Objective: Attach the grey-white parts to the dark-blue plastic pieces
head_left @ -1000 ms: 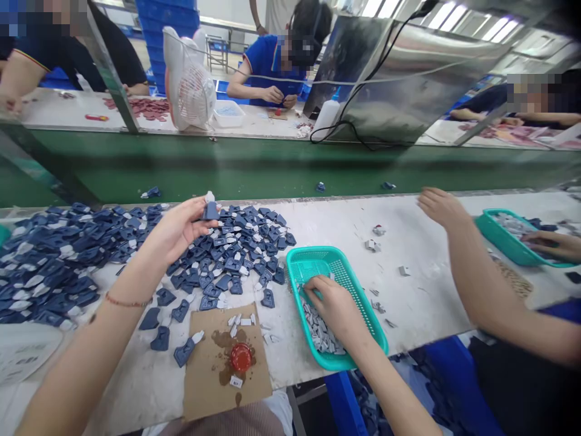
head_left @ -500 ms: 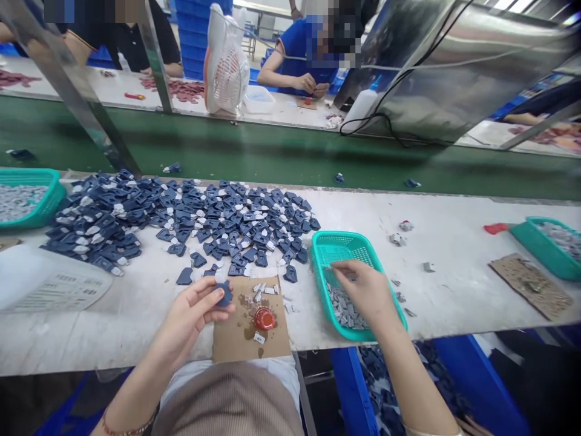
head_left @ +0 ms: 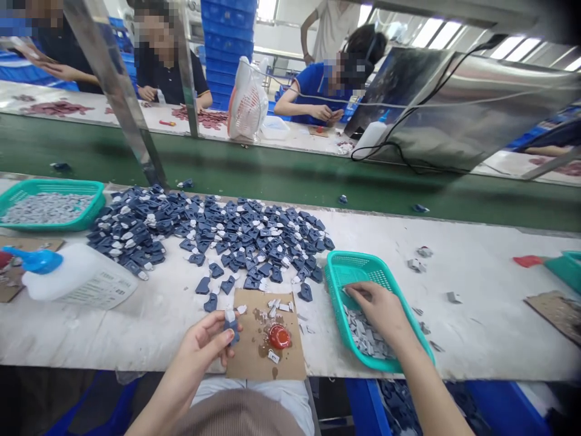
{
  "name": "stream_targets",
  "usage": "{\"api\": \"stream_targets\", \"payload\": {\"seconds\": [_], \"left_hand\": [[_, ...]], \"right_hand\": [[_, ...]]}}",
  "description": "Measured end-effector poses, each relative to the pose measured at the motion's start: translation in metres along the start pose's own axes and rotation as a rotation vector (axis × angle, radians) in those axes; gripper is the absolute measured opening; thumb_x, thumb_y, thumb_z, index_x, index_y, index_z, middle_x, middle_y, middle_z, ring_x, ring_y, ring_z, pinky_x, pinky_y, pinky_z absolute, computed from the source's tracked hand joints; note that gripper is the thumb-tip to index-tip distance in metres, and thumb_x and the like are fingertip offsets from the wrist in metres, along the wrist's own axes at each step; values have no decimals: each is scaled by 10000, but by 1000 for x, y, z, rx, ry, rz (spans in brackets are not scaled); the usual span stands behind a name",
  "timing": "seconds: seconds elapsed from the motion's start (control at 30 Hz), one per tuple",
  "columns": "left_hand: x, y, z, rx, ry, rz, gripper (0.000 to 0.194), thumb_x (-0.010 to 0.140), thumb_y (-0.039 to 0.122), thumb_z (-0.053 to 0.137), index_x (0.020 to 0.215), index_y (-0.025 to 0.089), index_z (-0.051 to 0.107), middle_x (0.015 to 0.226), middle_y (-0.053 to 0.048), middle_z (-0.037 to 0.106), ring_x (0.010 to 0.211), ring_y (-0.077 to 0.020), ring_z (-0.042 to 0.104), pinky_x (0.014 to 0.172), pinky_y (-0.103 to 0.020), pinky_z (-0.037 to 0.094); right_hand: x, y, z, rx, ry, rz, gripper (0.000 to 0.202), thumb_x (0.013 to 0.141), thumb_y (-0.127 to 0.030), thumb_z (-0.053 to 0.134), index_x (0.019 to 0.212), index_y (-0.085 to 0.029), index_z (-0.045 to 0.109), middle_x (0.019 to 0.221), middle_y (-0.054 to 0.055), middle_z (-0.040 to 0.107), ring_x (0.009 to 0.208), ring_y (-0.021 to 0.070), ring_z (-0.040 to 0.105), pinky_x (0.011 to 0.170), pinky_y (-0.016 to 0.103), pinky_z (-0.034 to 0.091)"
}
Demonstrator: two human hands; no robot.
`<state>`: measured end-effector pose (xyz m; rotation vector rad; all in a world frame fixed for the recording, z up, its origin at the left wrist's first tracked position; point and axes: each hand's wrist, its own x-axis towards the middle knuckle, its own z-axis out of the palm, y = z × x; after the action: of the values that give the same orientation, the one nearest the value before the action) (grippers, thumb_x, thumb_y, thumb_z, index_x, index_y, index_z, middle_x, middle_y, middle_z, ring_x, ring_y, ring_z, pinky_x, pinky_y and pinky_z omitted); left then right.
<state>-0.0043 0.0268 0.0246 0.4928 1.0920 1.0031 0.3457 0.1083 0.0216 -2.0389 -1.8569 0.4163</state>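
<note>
My left hand point(head_left: 204, 348) is closed on a dark blue plastic piece point(head_left: 231, 330) with a whitish tip, held over the left edge of a cardboard sheet point(head_left: 290, 363). On the cardboard are a small red dish point(head_left: 279, 336), several small light grey parts point(head_left: 274, 307) and wet brown spots. My right hand point(head_left: 379, 312) reaches into a teal basket point(head_left: 333, 290) of small grey parts point(head_left: 363, 330). Its thumb and fingertips are pinched together; what they hold, if anything, is too small to make out. Many more blue pieces point(head_left: 245, 227) lie heaped beyond my left hand.
A white bottle point(head_left: 95, 278) with a blue nozzle lies at left, near another teal basket point(head_left: 91, 218). Loose grey scraps point(head_left: 416, 264) lie right of my basket. Beyond runs a green belt point(head_left: 272, 172); co-workers sit across it. Blue bins point(head_left: 367, 406) stand below the table edge.
The camera view has tilted up and to the left, so the table appears lower and further right. My left hand still holds the blue piece, now more upright. My right hand stays in the basket.
</note>
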Motion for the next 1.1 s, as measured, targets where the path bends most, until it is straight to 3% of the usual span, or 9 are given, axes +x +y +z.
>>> {"api": "stream_targets", "payload": {"seconds": [0.2, 0.33, 0.57, 0.7, 0.8, 0.93, 1.1], "left_hand": [[-3, -4, 1, -102, 37, -22, 425, 730, 398, 761, 1070, 151, 702, 1036, -115, 715, 694, -157, 668, 578, -230, 518], [-2, -7, 1, -80, 55, -48, 426, 711, 396, 778, 1053, 150, 714, 1095, -123, 716, 812, -197, 710, 697, -250, 559], [-3, -6, 3, -79, 80, -24, 374, 672, 380, 812, 976, 172, 744, 1136, -97, 697, 858, -202, 718, 738, -244, 561], [-5, -5, 5, -62, 67, -53, 407, 682, 378, 802, 1016, 157, 733, 1116, -114, 696, 720, -154, 697, 583, -209, 532], [-5, -6, 5, -66, 41, -81, 461, 689, 372, 796, 1088, 160, 705, 1038, -111, 713, 645, -124, 654, 482, -181, 461], [-5, -12, 4, -70, 18, -99, 414, 722, 345, 778, 1088, 165, 705, 1027, -102, 717, 664, -112, 628, 510, -178, 448], [-7, -17, 5, -43, -21, -90, 377, 772, 346, 739, 1105, 174, 702, 1040, -101, 719, 795, -170, 660, 644, -231, 511]], "right_hand": [[-4, 4, 1, -25, 4, 11, 343, 831, -401, 506, 952, -150, 705, 904, 127, 740, 796, 274, 696, 681, 367, 543], [-6, 3, 5, -50, 2, -8, 292, 819, -379, 509, 883, -158, 689, 875, 126, 725, 784, 268, 686, 729, 385, 535], [-5, 0, 1, -51, 67, -44, 252, 801, -372, 511, 810, -177, 671, 830, 127, 712, 726, 285, 677, 674, 411, 525], [-32, -33, -6, 55, 177, -123, 235, 852, -395, 542, 865, -198, 669, 861, 90, 711, 739, 244, 677, 708, 374, 530], [-59, -72, -1, 106, 50, -288, 164, 899, -318, 537, 881, -205, 655, 884, 74, 690, 769, 211, 669, 706, 332, 535], [-83, -109, 20, 127, -85, -448, 128, 932, -194, 497, 921, -190, 625, 896, 76, 657, 851, 205, 652, 738, 324, 542], [-93, -121, 35, 9, -172, -491, 139, 934, -131, 474, 921, -173, 606, 906, 85, 637, 839, 228, 637, 713, 371, 553]]}}
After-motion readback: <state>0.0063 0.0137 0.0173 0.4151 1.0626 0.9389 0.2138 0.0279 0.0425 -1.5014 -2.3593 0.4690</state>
